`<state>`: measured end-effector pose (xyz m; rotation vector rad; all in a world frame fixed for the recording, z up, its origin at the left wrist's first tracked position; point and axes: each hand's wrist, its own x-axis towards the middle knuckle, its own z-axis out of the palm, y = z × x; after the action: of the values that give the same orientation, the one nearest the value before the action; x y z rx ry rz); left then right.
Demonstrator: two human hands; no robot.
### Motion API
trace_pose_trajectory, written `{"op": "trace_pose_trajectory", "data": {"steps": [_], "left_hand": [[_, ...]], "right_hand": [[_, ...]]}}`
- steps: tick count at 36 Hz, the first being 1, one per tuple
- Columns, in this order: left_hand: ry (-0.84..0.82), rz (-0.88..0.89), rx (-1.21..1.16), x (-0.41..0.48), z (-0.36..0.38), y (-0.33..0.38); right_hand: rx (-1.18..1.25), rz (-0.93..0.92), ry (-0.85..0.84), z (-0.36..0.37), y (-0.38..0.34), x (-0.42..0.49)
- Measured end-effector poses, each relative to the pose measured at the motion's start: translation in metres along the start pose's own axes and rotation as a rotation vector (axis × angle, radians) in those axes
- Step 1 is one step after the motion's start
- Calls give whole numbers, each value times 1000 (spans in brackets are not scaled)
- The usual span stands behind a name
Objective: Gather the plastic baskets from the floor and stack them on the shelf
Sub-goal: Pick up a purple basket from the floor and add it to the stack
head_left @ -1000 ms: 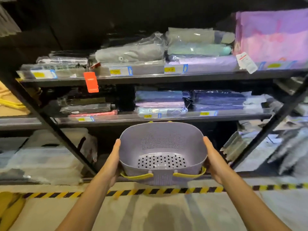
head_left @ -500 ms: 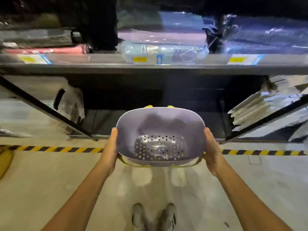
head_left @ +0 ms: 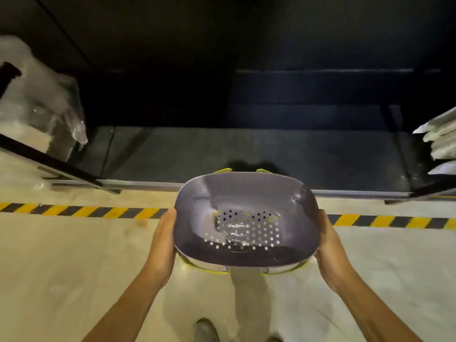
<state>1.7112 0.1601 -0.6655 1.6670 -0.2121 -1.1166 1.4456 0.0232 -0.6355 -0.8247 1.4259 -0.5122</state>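
A grey-purple plastic basket (head_left: 244, 218) with a perforated bottom and yellow-green handles is held between both hands above the floor, its far edge over the front lip of the bottom shelf (head_left: 246, 154). My left hand (head_left: 164, 239) grips its left side, fingers wrapped under the wall. My right hand (head_left: 329, 248) grips its right side the same way. The basket holds nothing.
The dark bottom shelf board is bare in the middle. Plastic-wrapped goods (head_left: 37, 104) sit at its left, stacked flat white packs (head_left: 441, 139) at its right. Black diagonal braces (head_left: 49, 164) flank the bay. Yellow-black hazard tape (head_left: 81, 211) crosses the pale floor. My shoe (head_left: 206, 329) shows below.
The view has tilted down from the upper shelves to the bottom shelf. The basket, still held by both hands, has come lower and closer to the bottom shelf's front edge.
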Motion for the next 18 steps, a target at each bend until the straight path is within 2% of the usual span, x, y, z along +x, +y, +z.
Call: {"op": "trace_pose_trajectory", "data": {"steps": [8, 18], "left_hand": [[-29, -38, 24, 75, 2, -105], [-17, -32, 59, 124, 7, -165]], "right_hand": [[-41, 25, -38, 5, 100, 98], [39, 21, 16, 12, 171, 156]]}}
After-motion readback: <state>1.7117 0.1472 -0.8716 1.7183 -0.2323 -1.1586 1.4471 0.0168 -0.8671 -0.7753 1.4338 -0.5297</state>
